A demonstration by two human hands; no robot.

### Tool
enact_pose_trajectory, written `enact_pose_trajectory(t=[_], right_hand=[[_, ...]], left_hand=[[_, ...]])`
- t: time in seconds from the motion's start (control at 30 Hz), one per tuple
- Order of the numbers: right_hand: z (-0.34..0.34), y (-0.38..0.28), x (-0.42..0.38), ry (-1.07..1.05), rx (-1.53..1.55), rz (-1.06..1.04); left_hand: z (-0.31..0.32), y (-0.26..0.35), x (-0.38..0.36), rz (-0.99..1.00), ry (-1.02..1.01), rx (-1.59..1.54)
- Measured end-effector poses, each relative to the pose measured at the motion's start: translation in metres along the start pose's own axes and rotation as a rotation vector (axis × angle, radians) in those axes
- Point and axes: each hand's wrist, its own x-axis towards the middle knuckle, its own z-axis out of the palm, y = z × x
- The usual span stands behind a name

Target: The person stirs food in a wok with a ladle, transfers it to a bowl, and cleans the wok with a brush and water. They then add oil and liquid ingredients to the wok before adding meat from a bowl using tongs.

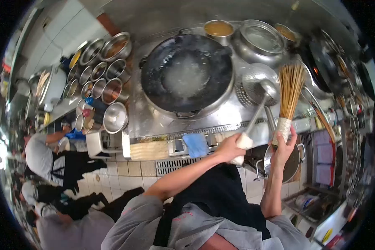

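My left hand (230, 148) is closed around the white, cloth-like grip of a ladle (258, 114). Its metal bowl rests over a round perforated strainer (260, 79) on the right of the stove. In my right hand (284, 146) is a bamboo wok brush (291, 89), held by its pale wrapped handle with the bristles pointing up and away from me. A large black wok (156, 79) sits on the burner ahead and to the left, with cloudy liquid in its middle. Neither hand touches the wok.
Metal pots (262, 39) stand behind the strainer. Several steel containers (116, 118) crowd the left counter. A blue cloth (196, 144) hangs at the stove's front edge. A two-handled pot (293, 164) is below my right hand. Other people (41, 154) are at the left.
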Motion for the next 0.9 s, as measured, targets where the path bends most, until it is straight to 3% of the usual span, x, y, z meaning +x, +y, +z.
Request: enact_pose_trajectory(t=[0.13,0.17,0.27,0.37,0.4,0.5,0.53,0.6,0.7,0.77,0.83,0.87,0.9], right_hand=[[0.076,-0.035,0.025,-0.438,-0.37,-0.232],[0.097,-0.037,0.035,-0.582,-0.489,-0.336],[0.191,-0.003,0.045,-0.997,-1.173,-0.489],[0.303,0.07,0.06,-0.919,-1.058,-0.588],[0.339,0.088,0.061,-0.779,-0.941,-0.465],[0.372,0.107,0.04,-0.784,-0.486,0.105],[0.354,0.083,0.025,-0.911,-0.594,0.128],[0.304,0.096,0.018,-1.017,-0.734,-0.418],[0.26,0.033,0.028,-1.032,-1.308,-0.475],[0.273,0.029,0.076,-0.896,-1.507,-0.567],[0.31,0.035,0.124,-0.738,-1.381,-0.668],[0.34,0.032,0.13,-0.689,-1.295,-0.5],[0.359,0.051,0.133,-0.572,-1.219,-0.499]], left_hand=[[-0.02,-0.017,-0.03,-0.043,-0.04,-0.375],[-0.03,-0.019,-0.047,-0.113,-0.021,-0.643],[-0.062,-0.025,-0.095,-0.163,0.103,-0.956],[-0.075,-0.054,-0.134,-0.208,0.257,-1.008],[-0.075,-0.062,-0.147,-0.214,0.344,-1.003],[-0.08,-0.087,-0.186,-0.23,0.543,-0.99],[-0.078,-0.094,-0.204,-0.244,0.599,-0.994],[-0.084,-0.102,-0.234,-0.211,0.681,-1.089],[-0.086,-0.122,-0.27,-0.165,0.787,-1.167],[-0.091,-0.13,-0.285,-0.184,0.831,-1.147],[-0.099,-0.13,-0.285,-0.184,0.824,-1.153],[-0.103,-0.128,-0.279,-0.178,0.808,-1.157],[-0.106,-0.125,-0.271,-0.17,0.786,-1.162]])
